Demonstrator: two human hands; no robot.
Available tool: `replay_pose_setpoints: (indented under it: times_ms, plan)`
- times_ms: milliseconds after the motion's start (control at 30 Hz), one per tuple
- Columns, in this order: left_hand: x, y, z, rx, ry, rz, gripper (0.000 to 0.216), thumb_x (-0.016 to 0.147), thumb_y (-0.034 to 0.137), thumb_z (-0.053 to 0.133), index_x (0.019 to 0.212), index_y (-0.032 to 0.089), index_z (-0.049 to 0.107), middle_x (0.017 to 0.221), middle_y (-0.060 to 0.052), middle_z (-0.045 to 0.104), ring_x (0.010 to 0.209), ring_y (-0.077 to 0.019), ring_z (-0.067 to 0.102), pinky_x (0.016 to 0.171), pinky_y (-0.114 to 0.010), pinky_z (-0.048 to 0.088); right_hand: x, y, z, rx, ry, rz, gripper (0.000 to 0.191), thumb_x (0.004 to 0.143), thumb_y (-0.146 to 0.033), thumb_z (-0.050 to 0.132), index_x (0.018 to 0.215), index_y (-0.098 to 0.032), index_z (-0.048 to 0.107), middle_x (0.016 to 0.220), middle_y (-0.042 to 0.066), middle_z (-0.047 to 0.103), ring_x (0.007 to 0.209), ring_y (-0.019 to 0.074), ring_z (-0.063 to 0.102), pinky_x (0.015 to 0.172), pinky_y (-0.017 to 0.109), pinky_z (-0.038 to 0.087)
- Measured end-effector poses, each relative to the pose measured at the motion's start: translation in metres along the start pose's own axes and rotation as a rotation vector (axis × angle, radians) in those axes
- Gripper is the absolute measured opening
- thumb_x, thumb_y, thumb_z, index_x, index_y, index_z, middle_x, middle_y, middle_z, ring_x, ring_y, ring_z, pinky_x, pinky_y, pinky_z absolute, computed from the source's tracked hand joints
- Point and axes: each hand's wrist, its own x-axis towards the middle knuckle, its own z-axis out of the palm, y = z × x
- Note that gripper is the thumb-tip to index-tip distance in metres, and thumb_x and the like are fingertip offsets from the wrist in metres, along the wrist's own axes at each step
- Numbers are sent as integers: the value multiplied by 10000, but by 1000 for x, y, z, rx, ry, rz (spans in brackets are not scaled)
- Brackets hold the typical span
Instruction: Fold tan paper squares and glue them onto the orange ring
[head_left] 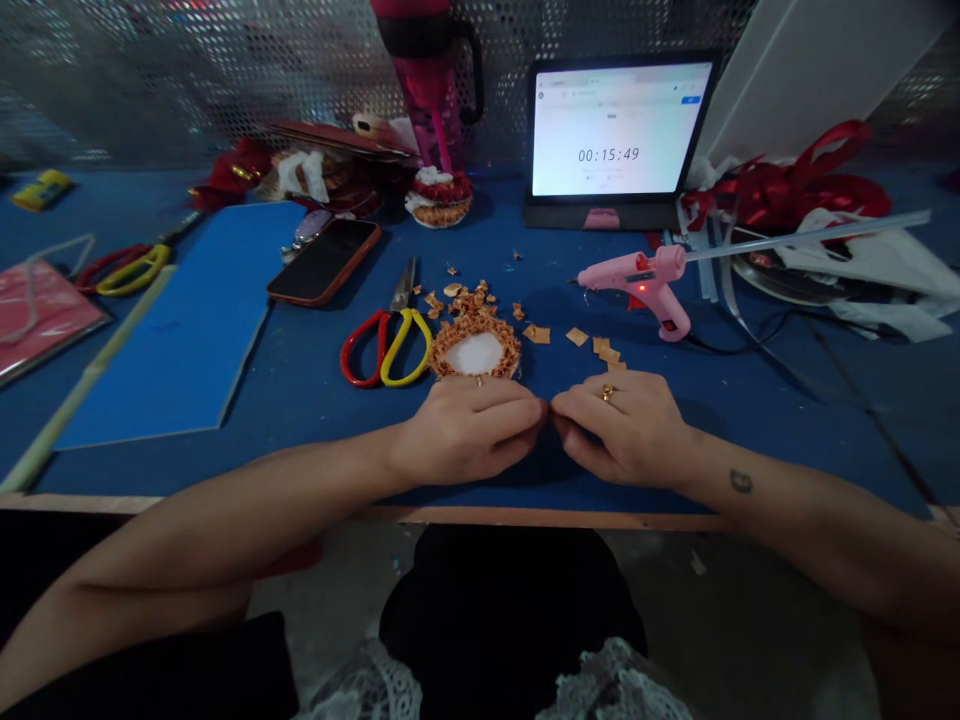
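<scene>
My left hand (476,432) and my right hand (621,428) meet fingertip to fingertip above the table's front part. Both are closed in a pinch, and whatever lies between the fingers is too small or hidden to name. Just beyond my left hand lies a round piece (477,352) with a ruffled orange-brown border and a white middle; the hand covers its near edge. Several folded brown bits (471,300) are heaped behind it. Flat tan squares (577,337) are scattered beyond my right hand.
Scissors (395,335) with red and yellow handles lie left of the round piece. A pink glue gun (637,280), red light lit, rests at right with its cord trailing. Farther back are a phone (326,262), a tablet (621,135) showing a timer, and a pink tumbler (431,90).
</scene>
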Motion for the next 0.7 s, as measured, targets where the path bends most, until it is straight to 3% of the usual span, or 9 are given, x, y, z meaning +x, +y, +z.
replay_pose_setpoints:
  times_ms: [167,700]
  plan:
    - [-2,1,-2,114,-9,136,74,765,147,543,835,141,566,769,2,640,637,-81,592,551,-179,469,0,-6,2,-11,-21,-29,140,778,-167,416,752,-145,552,615,0,568,584,106,503,566,233,401]
    - [-1,7,-1,111,6,99,34,753,144,526,721,146,534,675,14,630,543,-70,577,475,-181,422,1,-9,3,18,-48,-40,128,749,-134,406,731,-144,532,598,6,559,557,111,506,555,229,406]
